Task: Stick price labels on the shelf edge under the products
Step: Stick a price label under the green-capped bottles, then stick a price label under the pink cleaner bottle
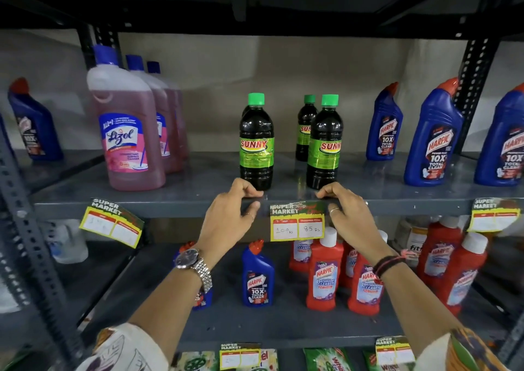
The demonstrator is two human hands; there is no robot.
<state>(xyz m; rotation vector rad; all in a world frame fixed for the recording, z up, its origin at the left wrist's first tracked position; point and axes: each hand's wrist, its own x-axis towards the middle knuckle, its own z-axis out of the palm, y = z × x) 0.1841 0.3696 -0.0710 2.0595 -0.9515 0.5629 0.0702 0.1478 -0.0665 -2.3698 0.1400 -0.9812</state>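
Note:
A yellow and green "Super Market" price label [296, 223], marked 100 and 85 Rs, hangs on the grey shelf edge [170, 209] under the dark Sunny bottles [256, 144] with green caps. My right hand [347, 217] pinches the label's top right corner against the edge, fingers curled over the shelf top and thumb on the label. My left hand [231, 217] grips the bare shelf edge just left of the label, not touching it.
Pink Lizol bottles [127, 132] stand at the left and blue Harpic bottles [433, 138] at the right of the same shelf. A tilted label [112, 223] and another label [494, 214] hang on this edge. Red Harpic bottles [323, 277] fill the shelf below.

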